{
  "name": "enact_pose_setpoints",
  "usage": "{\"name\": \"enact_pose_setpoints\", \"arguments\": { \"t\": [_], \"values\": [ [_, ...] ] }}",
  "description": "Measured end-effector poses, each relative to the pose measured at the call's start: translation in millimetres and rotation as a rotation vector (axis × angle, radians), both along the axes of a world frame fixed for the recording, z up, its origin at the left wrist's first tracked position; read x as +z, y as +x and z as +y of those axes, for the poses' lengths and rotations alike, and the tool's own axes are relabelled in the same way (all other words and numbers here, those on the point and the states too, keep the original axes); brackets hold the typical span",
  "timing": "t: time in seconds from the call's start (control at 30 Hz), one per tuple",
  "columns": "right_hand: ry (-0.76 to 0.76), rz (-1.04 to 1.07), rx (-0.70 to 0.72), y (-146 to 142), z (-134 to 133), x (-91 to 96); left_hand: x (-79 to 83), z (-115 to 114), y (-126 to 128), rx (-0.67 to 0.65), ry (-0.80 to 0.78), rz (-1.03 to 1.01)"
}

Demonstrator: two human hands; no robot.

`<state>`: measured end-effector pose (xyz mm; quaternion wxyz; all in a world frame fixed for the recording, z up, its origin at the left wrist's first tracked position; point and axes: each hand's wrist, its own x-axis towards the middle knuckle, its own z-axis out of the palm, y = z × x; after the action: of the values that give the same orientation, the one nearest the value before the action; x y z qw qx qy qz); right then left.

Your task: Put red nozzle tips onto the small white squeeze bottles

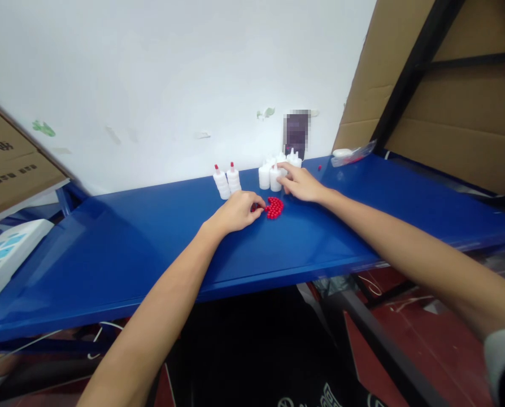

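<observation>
My left hand (pixel 240 212) is at the left side of a pile of small red caps (pixel 275 208) on the blue table. Its thumb and fingers are pinched together on a red cap at the pile's edge. My right hand (pixel 300 182) has its fingers around a white squeeze bottle (pixel 275 180) at the front of a group of white bottles (pixel 264 174). The bottles in that group have bare white nozzles where visible. Left of it, behind my left hand, stand two white bottles (pixel 234 180) with red caps on their tips.
A blue table (pixel 159 226) runs along a white wall. Against the wall stands a dark, blurred-out object (pixel 296 133). One loose red cap (pixel 319 167) and a clear plastic bag (pixel 354 154) lie to the right. A white device with blue keys (pixel 7 254) sits at the left.
</observation>
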<state>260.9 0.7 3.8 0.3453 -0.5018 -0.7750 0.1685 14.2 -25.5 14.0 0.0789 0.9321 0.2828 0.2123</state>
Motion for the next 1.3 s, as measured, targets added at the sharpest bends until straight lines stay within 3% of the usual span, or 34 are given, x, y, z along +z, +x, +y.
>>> {"name": "enact_pose_setpoints", "arguments": {
  "t": [0.4, 1.03, 1.3],
  "values": [
    [0.011, -0.013, -0.009, -1, -1, 0.6, -4.7, 3, -1, 0.017, -0.028, -0.033],
    [0.01, -0.019, -0.003, 0, 0, -0.2, 5.4, 1, -11, 0.049, 0.091, 0.138],
    [0.005, -0.014, -0.008, 0, 0, -0.1, 10.3, 3, -15, -0.014, 0.054, -0.006]
  ]
}}
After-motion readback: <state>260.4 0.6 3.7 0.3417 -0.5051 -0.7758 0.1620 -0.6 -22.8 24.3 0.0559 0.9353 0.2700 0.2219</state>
